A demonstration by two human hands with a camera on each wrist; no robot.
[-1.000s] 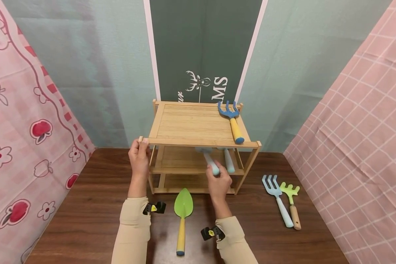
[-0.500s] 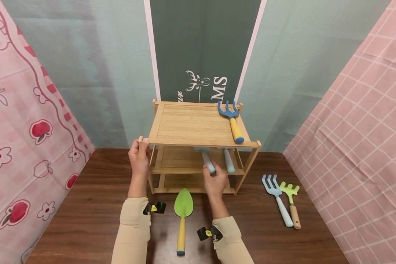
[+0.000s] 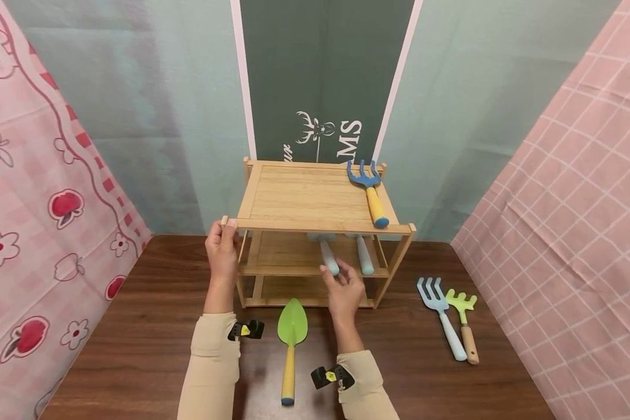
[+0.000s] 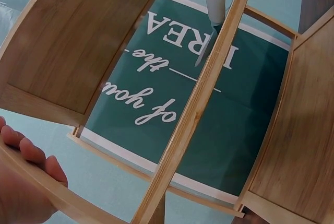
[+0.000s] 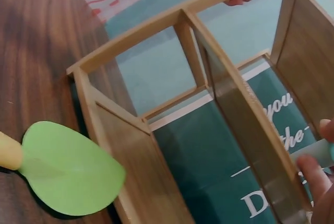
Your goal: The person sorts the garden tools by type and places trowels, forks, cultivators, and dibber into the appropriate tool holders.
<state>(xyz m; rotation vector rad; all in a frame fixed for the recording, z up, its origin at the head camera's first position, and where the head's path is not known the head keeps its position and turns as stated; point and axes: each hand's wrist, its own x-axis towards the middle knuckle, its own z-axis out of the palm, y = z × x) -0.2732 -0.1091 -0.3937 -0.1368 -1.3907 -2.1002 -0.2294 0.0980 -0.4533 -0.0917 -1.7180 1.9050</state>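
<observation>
My left hand (image 3: 222,251) grips the front left corner post of a three-tier wooden rack (image 3: 315,224); its fingertips curl over the wood in the left wrist view. At the middle shelf, my right hand (image 3: 345,291) has thumb and fingers around the handle end of a light blue trowel (image 3: 328,256). The right wrist view shows that handle (image 5: 317,153) between thumb and finger. Much of the trowel's blade is hidden beneath the top shelf, though the left wrist view shows the blade (image 4: 206,49) edge-on. Another light blue handle (image 3: 364,256) lies to its right on that shelf.
A blue hand rake with a yellow handle (image 3: 374,201) lies on the top shelf. In front of the rack is a green trowel (image 3: 292,326). A light blue fork (image 3: 446,318) and a green rake (image 3: 465,326) lie on the table at right. Curtains enclose the table.
My right hand has moved left with the trowel's handle, which now sits lower and farther from the neighbouring handle. Its thumb and fingers have spread slightly. The left hand stays on the rack.
</observation>
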